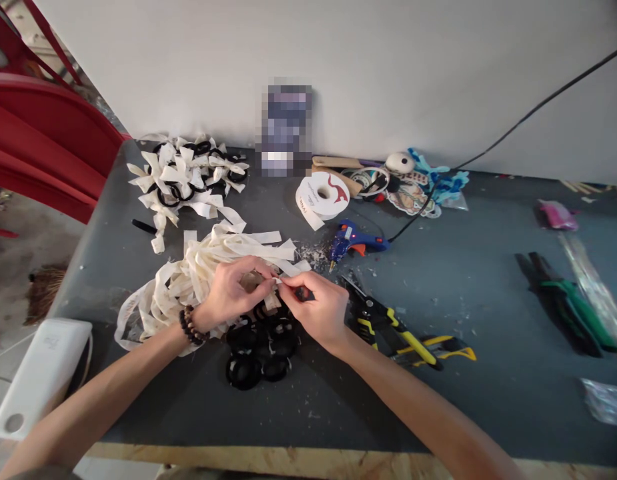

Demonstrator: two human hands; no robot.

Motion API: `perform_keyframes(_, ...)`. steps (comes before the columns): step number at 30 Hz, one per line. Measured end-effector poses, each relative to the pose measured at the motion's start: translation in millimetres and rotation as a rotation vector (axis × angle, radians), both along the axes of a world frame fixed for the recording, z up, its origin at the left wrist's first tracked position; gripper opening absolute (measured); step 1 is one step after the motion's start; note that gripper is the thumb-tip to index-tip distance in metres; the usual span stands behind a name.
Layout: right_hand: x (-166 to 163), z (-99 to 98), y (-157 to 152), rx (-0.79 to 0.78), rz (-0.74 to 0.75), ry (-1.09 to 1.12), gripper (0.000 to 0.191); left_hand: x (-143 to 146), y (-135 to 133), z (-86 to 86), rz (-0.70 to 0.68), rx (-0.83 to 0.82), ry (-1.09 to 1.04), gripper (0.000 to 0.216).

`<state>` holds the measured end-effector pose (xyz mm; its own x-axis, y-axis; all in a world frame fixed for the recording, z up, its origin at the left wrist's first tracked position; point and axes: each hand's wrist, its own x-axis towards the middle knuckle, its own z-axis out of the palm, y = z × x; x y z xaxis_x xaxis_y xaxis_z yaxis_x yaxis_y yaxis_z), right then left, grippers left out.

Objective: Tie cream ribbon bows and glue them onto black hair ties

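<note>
My left hand (241,288) and my right hand (315,303) meet over the middle of the table, each pinching a small piece of white ribbon (272,300) between thumb and fingertips. Under my left hand lies a loose heap of cream ribbon strips (173,290). Just below the fingers, several black hair ties (261,353) are piled together. To the right of my right hand rest yellow-and-black pliers (388,327). A blue glue gun (357,240) lies beyond it, its nozzle pointing toward me. Whether a hair tie is also within my grip, I cannot tell.
Black hair ties with white bows (188,173) form a pile at the back left. A ribbon roll (322,195) stands near a blurred-out upright object (285,130). A black cord (518,120) runs from the glue gun. Green-handled pliers (573,303) lie right; a white power bank (43,377) sits left.
</note>
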<state>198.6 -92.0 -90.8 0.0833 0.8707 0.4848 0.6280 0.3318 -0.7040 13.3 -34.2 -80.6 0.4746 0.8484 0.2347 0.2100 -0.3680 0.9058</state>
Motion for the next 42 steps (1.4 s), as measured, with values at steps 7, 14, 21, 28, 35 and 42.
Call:
perform_keyframes(7,0,1.2,0,0.005,-0.023,-0.007,0.013,-1,-1,-8.4,0.059,-0.073,-0.04,0.009)
perform_keyframes(14,1,1.1,1,0.062,0.005,-0.048,0.013,0,2,-11.7,0.011,-0.16,-0.22,0.025)
perform_keyframes(21,2,0.6,1,0.057,0.024,-0.051,0.013,-2,6,-6.0,-0.09,-0.277,-0.243,0.029)
perform_keyframes(28,3,1.6,0,0.062,0.011,-0.033,0.011,0,5,-6.3,-0.092,-0.325,-0.219,0.03)
perform_keyframes(35,1,-1.4,2,0.029,0.063,-0.12,0.02,0,5,-5.1,-0.124,-0.289,-0.268,0.034)
perform_keyframes(42,5,1.1,1,-0.015,0.055,-0.01,0.009,-1,5,-6.8,-0.183,-0.423,-0.279,0.043)
